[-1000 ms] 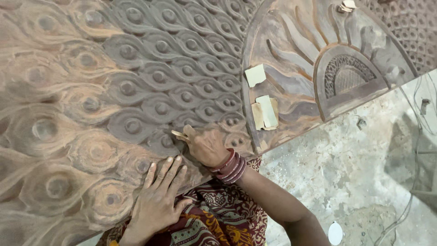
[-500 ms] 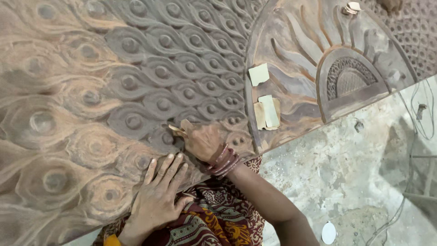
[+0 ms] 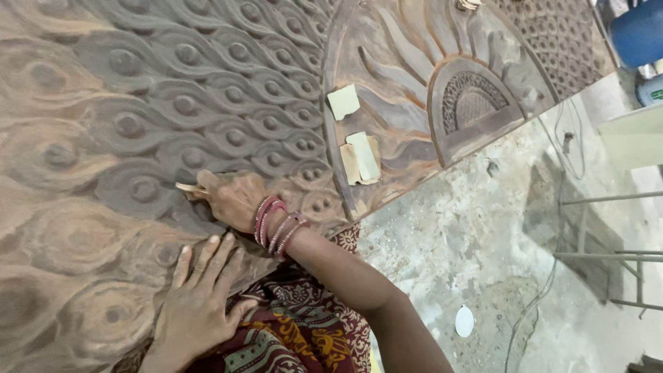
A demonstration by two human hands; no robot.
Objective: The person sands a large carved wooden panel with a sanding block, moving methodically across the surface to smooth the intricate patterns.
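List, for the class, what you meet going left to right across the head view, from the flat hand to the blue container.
Left hand → right hand holding a sandpaper piece → bangles → folded sandpaper pieces → arched carved inset → white disc → blue container.

Carved wooden panel (image 3: 138,103) with peacock-feather relief is filling the left and upper frame, lying over a rough concrete floor (image 3: 483,235). Folded sandpaper pieces (image 3: 362,157) are resting on its sunburst section; a white disc (image 3: 464,321) is lying at lower right.
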